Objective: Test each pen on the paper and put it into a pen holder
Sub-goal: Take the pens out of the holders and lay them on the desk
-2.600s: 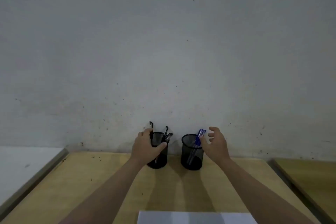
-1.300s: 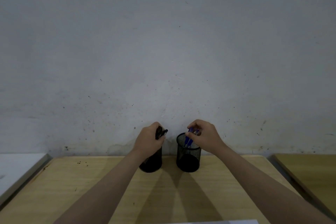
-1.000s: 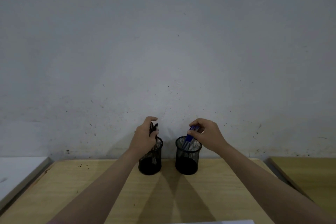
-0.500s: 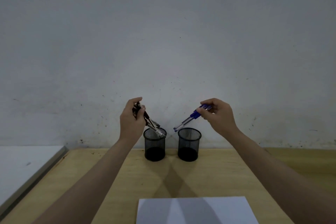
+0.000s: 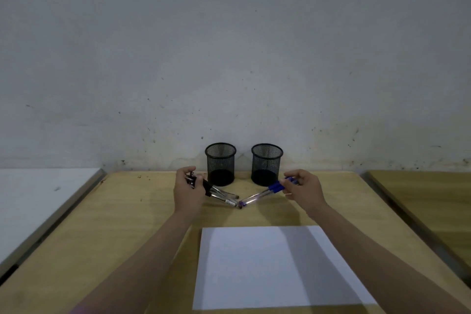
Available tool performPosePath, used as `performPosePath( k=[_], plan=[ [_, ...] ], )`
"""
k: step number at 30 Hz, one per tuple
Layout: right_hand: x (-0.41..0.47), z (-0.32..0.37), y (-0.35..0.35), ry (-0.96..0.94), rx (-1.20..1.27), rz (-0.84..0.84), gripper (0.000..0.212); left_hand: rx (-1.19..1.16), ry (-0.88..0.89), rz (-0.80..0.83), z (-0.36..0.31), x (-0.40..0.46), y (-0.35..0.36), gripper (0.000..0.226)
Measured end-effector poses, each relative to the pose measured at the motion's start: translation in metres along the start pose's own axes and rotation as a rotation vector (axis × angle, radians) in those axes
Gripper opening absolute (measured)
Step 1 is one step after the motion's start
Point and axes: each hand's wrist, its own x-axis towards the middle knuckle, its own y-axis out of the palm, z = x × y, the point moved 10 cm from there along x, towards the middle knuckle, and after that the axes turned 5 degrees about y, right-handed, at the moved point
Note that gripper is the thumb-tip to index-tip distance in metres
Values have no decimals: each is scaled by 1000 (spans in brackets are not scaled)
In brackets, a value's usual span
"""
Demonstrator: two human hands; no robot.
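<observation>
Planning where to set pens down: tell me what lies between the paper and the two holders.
In the head view, both pen bundles: black pens gripped by the left hand, blue pens by the right hand, above bare wooden table.

A speckled grey wall fills the upper frame above a wooden bench, with a white surface at lower left.

Two pen holders stand side by side behind the paper — all on the table.

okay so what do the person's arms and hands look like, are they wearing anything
Both forearms are bare up to the frame's bottom edge: no sleeves, gloves, watch or bracelet visible. The left hand and right hand show no rings that can be made out.
</observation>
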Motion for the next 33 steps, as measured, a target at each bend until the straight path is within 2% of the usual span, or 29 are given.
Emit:
performPosePath(
  k=[3,8,13,17,21,25,29,33],
  plan=[
    [5,-19,-3,50,-105,-39,16,113,-36,72,14,-1,6,23],
    [2,-21,-1,-18,-315,-42,10,288,18,259,29,0,22,18],
    [-5,-17,10,-90,-391,-26,12,537,-36,249,40,-1,23,12],
    [-8,-15,14,-136,-436,-17,13,691,-121,262,50,-4,20,17],
    [-9,-9,15,-160,-488,-8,16,680,-120,285,47,-8,16,22],
    [-15,7,19,-273,-534,-22,13,617,-106,316,36,-14,11,36],
    [-34,27,36,-414,-548,-7,10,593,25,402,17,-31,1,42],
    [-58,46,67,-543,-537,82,8,531,191,588,-2,-64,-10,53]
  ],
)
